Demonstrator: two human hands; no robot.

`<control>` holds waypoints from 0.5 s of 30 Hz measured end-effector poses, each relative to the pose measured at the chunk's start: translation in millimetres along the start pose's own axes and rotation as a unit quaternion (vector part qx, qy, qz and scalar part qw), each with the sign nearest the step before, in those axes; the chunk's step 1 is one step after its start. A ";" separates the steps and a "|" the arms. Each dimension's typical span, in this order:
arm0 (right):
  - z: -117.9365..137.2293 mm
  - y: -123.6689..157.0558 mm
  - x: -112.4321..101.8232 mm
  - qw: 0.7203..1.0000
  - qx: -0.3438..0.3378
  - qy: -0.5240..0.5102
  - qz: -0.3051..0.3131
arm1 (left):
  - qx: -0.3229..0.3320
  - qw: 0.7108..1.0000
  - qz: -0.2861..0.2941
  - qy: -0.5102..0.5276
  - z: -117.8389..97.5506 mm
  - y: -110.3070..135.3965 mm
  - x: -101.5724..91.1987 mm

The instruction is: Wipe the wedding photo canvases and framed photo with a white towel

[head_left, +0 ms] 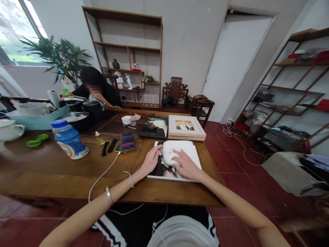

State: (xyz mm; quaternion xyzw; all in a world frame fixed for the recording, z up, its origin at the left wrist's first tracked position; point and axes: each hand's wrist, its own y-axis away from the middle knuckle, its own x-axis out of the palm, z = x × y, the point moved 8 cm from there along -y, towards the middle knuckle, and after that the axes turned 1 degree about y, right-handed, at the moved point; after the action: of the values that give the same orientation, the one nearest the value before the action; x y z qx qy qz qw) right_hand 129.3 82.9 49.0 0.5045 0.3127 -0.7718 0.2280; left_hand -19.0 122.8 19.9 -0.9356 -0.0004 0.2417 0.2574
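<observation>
Head view: right hand (pixel 185 165) on a white cloth (pixel 168 155) over a photo panel (pixel 162 169), left hand (pixel 151 160) at the panel's edge

A long wooden table (pixel 61 178) fills the middle. Behind it stands a shelf (pixel 123 24), and another person (pixel 94 80) sits at the table's far side, head lowered. A pale wooden frame (pixel 171 126) lies flat near the far right corner, with a second photo (pixel 154 127) just to its left; set beyond the panel, both appear to be kept out of the hands' way. The panel lies flat at the near edge, directly before the wearer, a spot that seems chosen for easy reach.

The left hand rests palm down at the panel's left side, fingers extended and unclenched, probably to stop it sliding. The right hand spreads its fingers over the cloth, seemingly to press it flat; whether it also pinches the fabric, I cannot tell. The cloth covers the panel's upper middle. A bottle (pixel 69 139) and, smaller, a phone (pixel 128 142) sit well to the left.
</observation>
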 end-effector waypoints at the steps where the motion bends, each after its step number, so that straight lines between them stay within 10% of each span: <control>1: 21.5 6.5 5.1 0.999 -0.043 0.000 0.023 | -0.020 0.999 -0.018 0.020 2.7 -0.8 -5.0; 6: 77.5 42.9 1.5 0.980 -0.143 -0.055 0.130 | -0.058 0.994 -0.043 0.078 13.2 -2.7 -13.1; 11: 16.8 64.5 -19.2 0.992 0.037 -0.051 0.107 | -0.138 0.972 -0.087 0.170 34.4 -2.2 -14.6; 15: -16.1 70.6 -26.3 0.992 0.120 0.034 -0.005 | -0.299 0.896 -0.096 0.314 55.0 4.2 -14.6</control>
State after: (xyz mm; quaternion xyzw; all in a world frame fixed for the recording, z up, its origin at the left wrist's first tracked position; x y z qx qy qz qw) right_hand 196.9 45.9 50.6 0.5525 0.2282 -0.7874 0.1510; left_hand -57.2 143.8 -16.9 -0.9911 -0.0814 -0.1020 -0.0262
